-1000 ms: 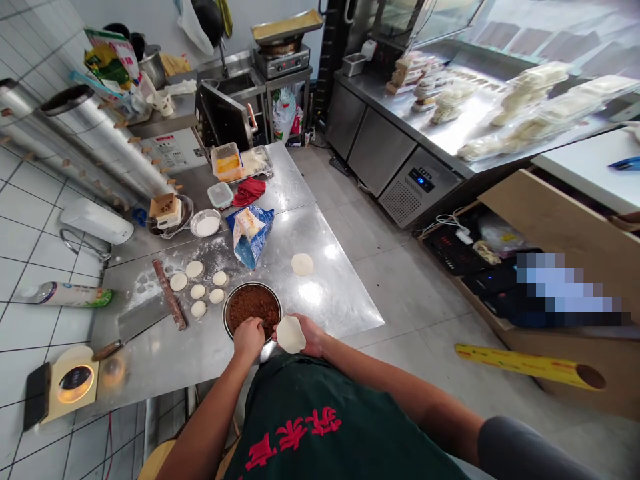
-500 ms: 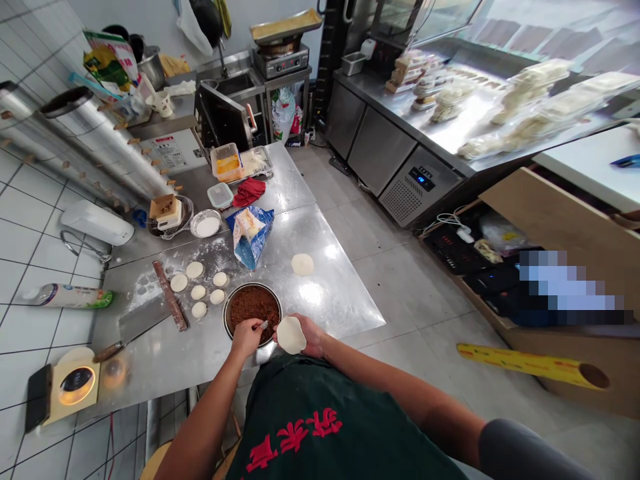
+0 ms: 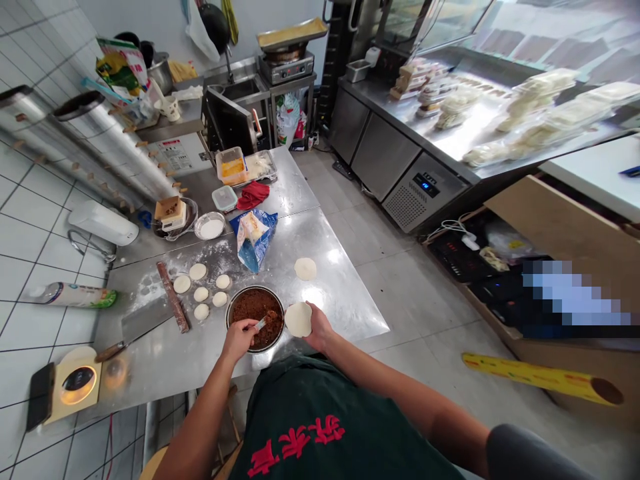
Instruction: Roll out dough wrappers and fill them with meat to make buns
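My left hand (image 3: 239, 337) is closed on a small spoon (image 3: 262, 323) whose tip carries a lump of brown filling over the metal bowl (image 3: 254, 310) of brown minced filling. My right hand (image 3: 317, 327) holds a flat round dough wrapper (image 3: 299, 319) on its fingers, just right of the bowl's rim. Another rolled wrapper (image 3: 305, 269) lies on the steel table (image 3: 340, 293) beyond it. Several small dough discs (image 3: 201, 293) sit left of the bowl on a floured patch.
A wooden rolling pin (image 3: 173, 305) and a knife (image 3: 125, 341) lie left of the discs. A blue flour bag (image 3: 253, 235), a flour dish (image 3: 210, 227), tubs and a red cloth (image 3: 253, 195) stand farther back. A yellow tube (image 3: 543, 377) lies on the floor at right.
My left hand has lifted the spoon out of the filling with a lump on it. My right hand has raised the wrapper closer to the bowl's right rim.
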`<action>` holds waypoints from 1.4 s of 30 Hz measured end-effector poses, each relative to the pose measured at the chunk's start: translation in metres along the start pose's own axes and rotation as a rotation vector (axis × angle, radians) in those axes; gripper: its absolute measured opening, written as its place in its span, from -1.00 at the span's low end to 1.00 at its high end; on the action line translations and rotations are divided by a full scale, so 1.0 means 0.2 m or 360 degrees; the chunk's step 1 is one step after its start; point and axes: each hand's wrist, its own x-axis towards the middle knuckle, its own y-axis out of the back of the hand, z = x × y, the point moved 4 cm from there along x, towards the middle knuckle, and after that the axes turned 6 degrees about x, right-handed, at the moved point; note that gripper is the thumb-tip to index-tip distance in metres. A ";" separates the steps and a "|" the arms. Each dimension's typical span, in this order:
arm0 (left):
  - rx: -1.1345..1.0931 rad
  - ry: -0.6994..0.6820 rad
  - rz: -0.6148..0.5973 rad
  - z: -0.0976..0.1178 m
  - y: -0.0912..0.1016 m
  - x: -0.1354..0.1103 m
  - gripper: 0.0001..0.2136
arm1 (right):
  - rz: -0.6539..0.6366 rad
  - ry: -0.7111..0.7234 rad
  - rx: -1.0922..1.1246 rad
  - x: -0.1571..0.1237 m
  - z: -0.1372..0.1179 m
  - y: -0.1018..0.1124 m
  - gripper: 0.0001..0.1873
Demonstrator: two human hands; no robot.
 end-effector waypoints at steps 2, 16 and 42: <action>-0.0037 -0.0002 0.0045 -0.01 0.04 0.00 -0.67 | -0.0023 0.0050 0.0008 0.01 -0.01 -0.05 -0.60; 0.0198 -0.0472 0.0547 0.38 0.14 -0.20 -0.61 | -0.0376 0.0084 0.0098 0.03 0.02 -0.41 -0.62; 0.1032 -0.0004 0.0392 0.12 0.16 0.11 -0.71 | -0.0344 -0.0056 0.0011 -0.09 -0.04 -0.08 -0.68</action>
